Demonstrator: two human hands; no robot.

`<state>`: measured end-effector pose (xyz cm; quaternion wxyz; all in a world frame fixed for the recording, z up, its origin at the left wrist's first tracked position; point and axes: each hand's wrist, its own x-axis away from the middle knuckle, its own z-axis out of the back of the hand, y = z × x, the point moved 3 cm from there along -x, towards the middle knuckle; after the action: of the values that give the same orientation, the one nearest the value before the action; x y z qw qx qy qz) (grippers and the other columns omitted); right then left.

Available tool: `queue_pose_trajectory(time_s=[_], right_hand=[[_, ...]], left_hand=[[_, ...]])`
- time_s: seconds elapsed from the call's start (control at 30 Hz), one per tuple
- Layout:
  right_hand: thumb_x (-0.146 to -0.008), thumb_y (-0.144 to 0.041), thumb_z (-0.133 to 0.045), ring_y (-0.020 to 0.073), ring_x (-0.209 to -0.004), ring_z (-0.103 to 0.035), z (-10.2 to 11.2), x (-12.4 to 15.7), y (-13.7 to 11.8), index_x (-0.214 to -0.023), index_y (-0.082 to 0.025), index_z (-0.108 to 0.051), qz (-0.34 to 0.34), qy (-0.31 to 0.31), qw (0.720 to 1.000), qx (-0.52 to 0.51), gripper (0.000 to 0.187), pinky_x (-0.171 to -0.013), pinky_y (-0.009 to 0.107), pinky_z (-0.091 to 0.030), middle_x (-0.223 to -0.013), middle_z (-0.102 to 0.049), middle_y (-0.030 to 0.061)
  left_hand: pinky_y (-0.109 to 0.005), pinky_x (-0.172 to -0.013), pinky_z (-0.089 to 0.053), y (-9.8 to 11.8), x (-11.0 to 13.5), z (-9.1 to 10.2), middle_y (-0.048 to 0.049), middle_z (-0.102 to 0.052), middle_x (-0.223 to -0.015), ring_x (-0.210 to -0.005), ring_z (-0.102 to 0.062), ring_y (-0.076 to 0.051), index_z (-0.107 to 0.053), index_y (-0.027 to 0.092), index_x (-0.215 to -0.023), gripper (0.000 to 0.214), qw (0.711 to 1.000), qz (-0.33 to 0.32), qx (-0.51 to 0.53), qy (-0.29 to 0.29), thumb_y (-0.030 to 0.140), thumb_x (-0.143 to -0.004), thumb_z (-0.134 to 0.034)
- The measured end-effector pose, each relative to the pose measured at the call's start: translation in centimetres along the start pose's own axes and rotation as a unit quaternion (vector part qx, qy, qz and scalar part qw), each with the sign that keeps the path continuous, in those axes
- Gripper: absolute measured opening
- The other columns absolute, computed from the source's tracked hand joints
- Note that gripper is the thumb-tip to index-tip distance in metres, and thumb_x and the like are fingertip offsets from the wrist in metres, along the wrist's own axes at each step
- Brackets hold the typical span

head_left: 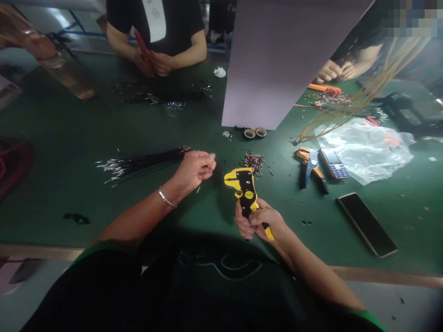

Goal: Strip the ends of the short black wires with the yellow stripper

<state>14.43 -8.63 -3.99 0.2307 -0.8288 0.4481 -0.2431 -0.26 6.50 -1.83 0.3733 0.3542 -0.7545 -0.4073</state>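
My right hand (259, 221) is wrapped round the handles of a yellow and black wire stripper (247, 189), its jaws pointing up and left. To the left of those jaws, my left hand (199, 168) is closed in a pinch. A thin dark wire (217, 174) sticks out of its fingers towards the stripper; most of it is hidden. Beside and partly behind my left hand lies a bundle of black wires (148, 161) with bare, shiny ends. A pile of short cut pieces (253, 163) lies just beyond the stripper head.
A pale upright panel (273, 60) stands ahead, with two tape rolls (255, 133) at its foot. On the right lie a blue-orange wire stripper (310, 168), a keypad phone (334, 163), a smartphone (367, 224) and a plastic bag (370, 147). Co-workers' hands (157, 63) work across the table.
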Motion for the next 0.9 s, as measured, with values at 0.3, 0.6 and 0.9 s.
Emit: queue_pose_trajectory(time_s=[0.3,0.6,0.9], right_hand=[[-0.053,-0.011,-0.053,0.0102,-0.044,-0.044,-0.29,0.38,0.01,-0.081,-0.014,-0.059,-0.014,0.004,1.000,-0.011,0.028,-0.040,0.025,-0.039,-0.059,-0.053,-0.0018],[-0.055,-0.010,-0.052,0.0101,-0.044,-0.043,-0.26,0.43,0.02,-0.082,-0.014,-0.058,0.009,0.007,1.000,-0.007,0.028,-0.041,0.025,-0.039,-0.061,-0.052,-0.0016],[-0.055,-0.010,-0.051,0.0098,-0.044,-0.043,0.23,-0.06,-0.36,-0.081,-0.014,-0.059,0.031,0.038,0.999,-0.007,0.028,-0.041,0.025,-0.039,-0.060,-0.050,-0.0024]], left_hand=[[-0.014,-0.035,-0.016,-0.31,0.00,-0.20,-0.0007,-0.051,-0.052,-0.037,-0.026,0.001,-0.046,0.012,-0.052,0.033,1.000,0.015,0.013,-0.014,0.018,-0.076,-0.069],[-0.014,-0.035,-0.016,-0.16,0.11,-0.45,-0.0001,-0.050,-0.051,-0.037,-0.025,0.001,-0.045,0.012,-0.051,0.034,1.000,0.016,0.022,-0.014,0.017,-0.077,-0.068],[-0.015,-0.035,-0.016,-0.73,0.38,-0.89,-0.0015,-0.051,-0.052,-0.037,-0.025,0.000,-0.047,0.012,-0.053,0.031,0.999,0.010,0.023,-0.021,0.014,-0.078,-0.065]])
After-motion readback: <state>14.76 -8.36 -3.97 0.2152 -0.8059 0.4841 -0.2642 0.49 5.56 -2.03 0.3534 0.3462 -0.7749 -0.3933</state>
